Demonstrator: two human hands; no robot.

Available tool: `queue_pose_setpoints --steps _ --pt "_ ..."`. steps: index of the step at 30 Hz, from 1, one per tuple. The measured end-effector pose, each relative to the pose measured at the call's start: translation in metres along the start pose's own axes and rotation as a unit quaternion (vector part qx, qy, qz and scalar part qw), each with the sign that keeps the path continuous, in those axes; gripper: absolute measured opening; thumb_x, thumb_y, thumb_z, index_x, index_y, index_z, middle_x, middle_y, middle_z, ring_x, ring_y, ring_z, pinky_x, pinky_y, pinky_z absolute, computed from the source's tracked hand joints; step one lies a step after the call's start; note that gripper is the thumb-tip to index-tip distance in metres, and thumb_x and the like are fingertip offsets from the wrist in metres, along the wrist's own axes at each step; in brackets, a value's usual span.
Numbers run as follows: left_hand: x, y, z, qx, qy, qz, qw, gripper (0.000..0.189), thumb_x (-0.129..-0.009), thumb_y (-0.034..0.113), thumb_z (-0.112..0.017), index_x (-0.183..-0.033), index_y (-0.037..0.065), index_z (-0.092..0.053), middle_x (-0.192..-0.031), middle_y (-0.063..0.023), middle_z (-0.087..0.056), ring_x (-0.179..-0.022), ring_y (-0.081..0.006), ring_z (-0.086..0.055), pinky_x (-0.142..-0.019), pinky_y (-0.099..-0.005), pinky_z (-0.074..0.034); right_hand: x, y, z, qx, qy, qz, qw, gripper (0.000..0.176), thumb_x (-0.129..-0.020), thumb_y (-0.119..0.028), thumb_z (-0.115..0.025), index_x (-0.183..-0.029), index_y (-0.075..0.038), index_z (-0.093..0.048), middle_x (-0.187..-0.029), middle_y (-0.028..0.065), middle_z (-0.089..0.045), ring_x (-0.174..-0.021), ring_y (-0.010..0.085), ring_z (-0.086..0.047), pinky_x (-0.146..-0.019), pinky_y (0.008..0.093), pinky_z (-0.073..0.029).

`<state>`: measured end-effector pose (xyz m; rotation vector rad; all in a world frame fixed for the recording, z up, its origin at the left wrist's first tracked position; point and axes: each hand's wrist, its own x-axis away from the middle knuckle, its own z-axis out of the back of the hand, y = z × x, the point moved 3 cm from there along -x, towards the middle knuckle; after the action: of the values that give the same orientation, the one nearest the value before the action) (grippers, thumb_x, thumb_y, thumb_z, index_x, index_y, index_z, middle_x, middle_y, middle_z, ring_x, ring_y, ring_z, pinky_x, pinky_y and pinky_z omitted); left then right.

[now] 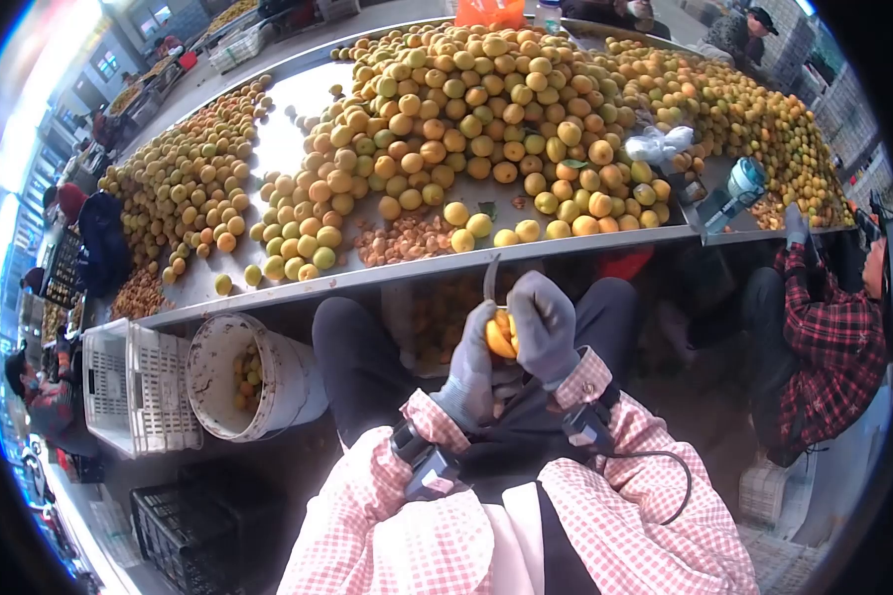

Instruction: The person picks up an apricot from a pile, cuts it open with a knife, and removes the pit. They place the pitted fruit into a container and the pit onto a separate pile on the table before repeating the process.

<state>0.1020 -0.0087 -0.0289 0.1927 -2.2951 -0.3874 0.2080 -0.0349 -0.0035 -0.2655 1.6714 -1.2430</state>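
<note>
Both my gloved hands are together above my lap, just in front of the table edge. My left hand (470, 365) is closed, with a small curved knife (491, 279) sticking up from its top; the knife's handle is hidden in the fingers. My right hand (544, 327) is curled against an orange apricot (502, 335), which looks cut open and lies between the two hands. Fingers of both hands touch the fruit. Beyond them, apricots (446, 129) are heaped on the metal table (407, 273), with a patch of brownish pits (404, 239) near its front edge.
A white bucket (303, 382) with some fruit stands left of my knees, beside white crates (134, 387). A black crate (184, 526) sits lower left. On the table's right are a teal-lidded bottle (744, 180) and a plastic bag (659, 144). A co-worker in plaid (835, 347) sits at right.
</note>
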Motion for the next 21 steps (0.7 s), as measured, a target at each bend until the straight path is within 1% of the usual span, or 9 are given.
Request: queue_pose_setpoints --steps 2,7,9,12,15,16,19,20,21 --pt "-0.004 0.013 0.003 0.012 -0.032 0.018 0.999 0.050 -0.085 0.065 -0.050 -0.079 0.015 -0.055 -0.052 0.0033 -0.041 -0.033 -0.0083 -0.028 -0.031 -0.0213 -0.021 -0.001 0.024 0.004 -0.209 0.082 -0.257 0.940 0.026 -0.097 -0.015 -0.051 -0.073 -0.007 -0.054 -0.066 0.0004 -0.055 -0.057 0.0093 -0.049 -0.055 0.0277 -0.041" --pt "-0.004 0.043 0.029 0.022 -0.081 -0.076 0.994 0.054 -0.088 0.062 -0.048 -0.091 0.009 -0.057 -0.057 0.0019 -0.042 -0.035 -0.0062 -0.026 -0.033 -0.0204 -0.020 0.024 0.049 0.013 -0.207 0.022 -0.270 0.940 0.026 -0.100 -0.020 -0.043 -0.080 -0.006 -0.050 -0.069 0.0075 -0.054 -0.061 0.0147 -0.052 -0.058 0.0263 -0.045" --pt "-0.001 0.051 0.038 0.033 -0.118 -0.086 0.989 0.054 -0.089 0.061 -0.048 -0.093 0.008 -0.058 -0.057 0.0016 -0.042 -0.035 -0.0062 -0.026 -0.033 -0.0202 -0.022 0.032 0.058 0.011 -0.437 0.025 -0.415 0.797 0.030 -0.100 -0.026 -0.045 -0.077 -0.008 -0.052 -0.066 0.0077 -0.055 -0.062 0.0168 -0.056 -0.056 0.0285 -0.047" --pt "0.002 0.054 0.041 0.047 -0.095 -0.090 0.990 0.053 -0.092 0.058 -0.045 -0.092 0.007 -0.058 -0.056 0.0014 -0.041 -0.035 -0.0055 -0.025 -0.032 -0.0197 -0.021 0.040 0.082 0.013 -0.460 -0.004 -0.487 0.743 0.032 -0.098 -0.031 -0.051 -0.076 -0.008 -0.055 -0.066 0.0066 -0.057 -0.065 0.0183 -0.059 -0.058 0.0293 -0.048" --pt "-0.001 0.054 0.048 0.043 -0.121 -0.095 0.987 0.053 -0.092 0.058 -0.045 -0.092 0.007 -0.058 -0.055 0.0015 -0.041 -0.035 -0.0060 -0.026 -0.032 -0.0205 -0.022 0.052 0.131 0.011 -0.243 0.013 -0.542 0.804 0.043 -0.096 -0.039 -0.053 -0.073 -0.004 -0.060 -0.065 0.0062 -0.059 -0.064 0.0152 -0.059 -0.062 0.0248 -0.047" --pt "-0.002 0.054 0.049 0.034 -0.118 -0.094 0.988 0.052 -0.092 0.058 -0.045 -0.092 0.007 -0.059 -0.055 0.0012 -0.042 -0.035 -0.0062 -0.027 -0.032 -0.0207 -0.021 0.049 0.137 0.015 0.039 -0.093 -0.485 0.869 0.034 -0.095 -0.036 -0.057 -0.096 -0.003 -0.065 -0.083 0.0097 -0.064 -0.084 0.0178 -0.063 -0.078 0.0254 -0.049" --pt "-0.006 0.053 0.051 0.008 -0.103 -0.091 0.990 0.051 -0.092 0.057 -0.045 -0.092 0.008 -0.058 -0.056 0.0002 -0.046 -0.034 -0.0070 -0.029 -0.032 -0.0208 -0.022 0.049 0.120 0.000 0.097 -0.082 -0.276 0.953 0.039 -0.096 -0.032 -0.058 -0.124 -0.005 -0.056 -0.108 0.0093 -0.062 -0.104 0.0163 -0.059 -0.092 0.0276 -0.045" --pt "-0.007 0.051 0.051 -0.004 -0.055 -0.076 0.996 0.050 -0.093 0.057 -0.045 -0.094 0.009 -0.058 -0.056 0.0002 -0.047 -0.034 -0.0077 -0.030 -0.032 -0.0214 -0.022 0.060 0.100 -0.005 -0.252 -0.084 -0.401 0.877 0.048 -0.095 -0.023 -0.061 -0.136 -0.004 -0.045 -0.125 0.0065 -0.053 -0.112 0.0137 -0.054 -0.097 0.0293 -0.043" --pt "-0.008 0.047 0.051 -0.016 -0.008 -0.059 0.998 0.049 -0.094 0.056 -0.044 -0.097 0.009 -0.058 -0.057 0.0001 -0.047 -0.033 -0.0085 -0.031 -0.032 -0.0219 -0.023 0.053 0.076 -0.014 -0.251 -0.082 -0.404 0.876 0.048 -0.095 -0.023 -0.061 -0.136 -0.004 -0.045 -0.125 0.0065 -0.053 -0.112 0.0137 -0.054 -0.097 0.0293 -0.043"
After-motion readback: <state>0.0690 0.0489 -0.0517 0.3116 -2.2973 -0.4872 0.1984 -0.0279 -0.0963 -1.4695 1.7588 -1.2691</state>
